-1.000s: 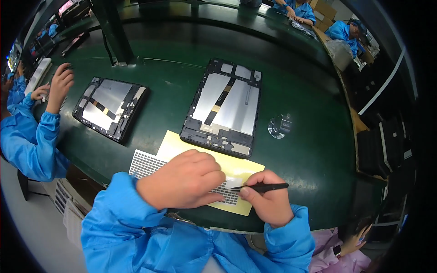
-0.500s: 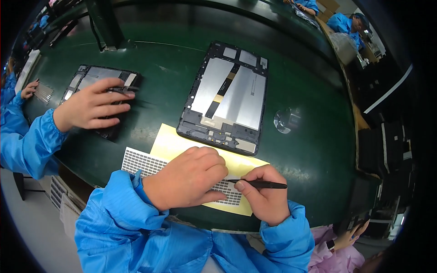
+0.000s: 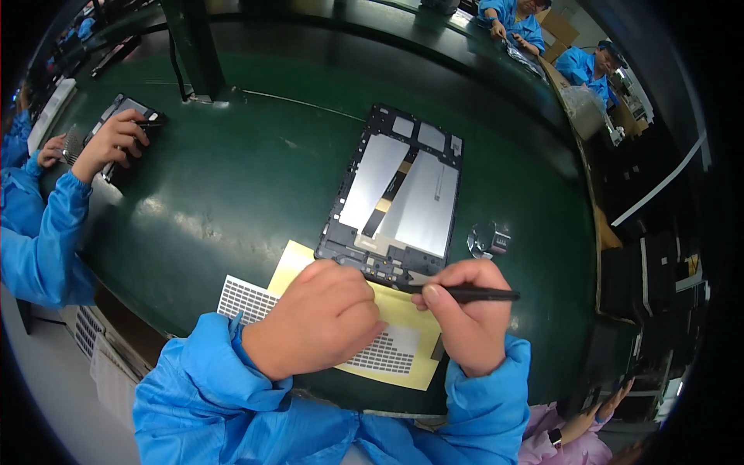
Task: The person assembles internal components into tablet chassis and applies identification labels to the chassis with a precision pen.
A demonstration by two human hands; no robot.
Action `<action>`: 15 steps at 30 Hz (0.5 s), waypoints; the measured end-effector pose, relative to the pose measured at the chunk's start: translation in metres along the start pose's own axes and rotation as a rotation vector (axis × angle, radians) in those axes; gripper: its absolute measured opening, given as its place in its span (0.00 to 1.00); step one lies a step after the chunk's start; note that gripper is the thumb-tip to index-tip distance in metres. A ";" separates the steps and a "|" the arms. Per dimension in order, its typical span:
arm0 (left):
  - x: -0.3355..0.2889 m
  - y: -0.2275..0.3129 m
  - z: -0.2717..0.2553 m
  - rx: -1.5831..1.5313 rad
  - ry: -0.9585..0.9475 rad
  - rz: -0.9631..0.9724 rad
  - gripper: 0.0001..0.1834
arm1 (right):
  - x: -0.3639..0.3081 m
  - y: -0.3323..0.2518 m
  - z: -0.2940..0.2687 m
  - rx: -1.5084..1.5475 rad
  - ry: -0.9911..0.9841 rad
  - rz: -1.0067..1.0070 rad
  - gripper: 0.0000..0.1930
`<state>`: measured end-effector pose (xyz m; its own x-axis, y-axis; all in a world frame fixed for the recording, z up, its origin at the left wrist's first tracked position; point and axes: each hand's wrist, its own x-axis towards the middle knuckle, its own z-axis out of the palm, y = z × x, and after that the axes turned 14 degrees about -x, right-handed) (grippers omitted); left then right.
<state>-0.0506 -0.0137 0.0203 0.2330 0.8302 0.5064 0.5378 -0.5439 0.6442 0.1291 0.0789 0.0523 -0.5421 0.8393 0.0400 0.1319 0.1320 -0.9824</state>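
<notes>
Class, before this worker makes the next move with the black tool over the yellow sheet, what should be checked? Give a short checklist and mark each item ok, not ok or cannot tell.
1. Right hand has a firm hold on the black tool: ok.
2. Left hand rests on the yellow sheet, steadying it: ok.
3. Tool tip sits on the right spot of the grid sheet: cannot tell, the left hand hides it.
4. Opened tablet lies flat on the green belt, within reach: ok.
5. Co-worker's hand stays away from this workspace: ok, it rests on another device far left.
6. Small clear part beside the tablet is out of the way: ok.
</notes>
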 end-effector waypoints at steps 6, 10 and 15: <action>0.002 -0.007 -0.005 0.110 0.130 -0.104 0.16 | 0.018 0.015 0.006 -0.204 -0.071 0.011 0.09; 0.002 -0.003 -0.004 0.148 0.101 -0.144 0.17 | 0.019 0.016 0.007 -0.223 -0.078 -0.018 0.10; 0.002 -0.003 -0.003 0.159 0.076 -0.172 0.19 | 0.016 0.016 0.009 -0.277 -0.079 -0.073 0.10</action>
<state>-0.0542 -0.0111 0.0208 0.0685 0.8940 0.4428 0.6863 -0.3643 0.6295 0.1153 0.0904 0.0352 -0.6203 0.7799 0.0837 0.3055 0.3386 -0.8900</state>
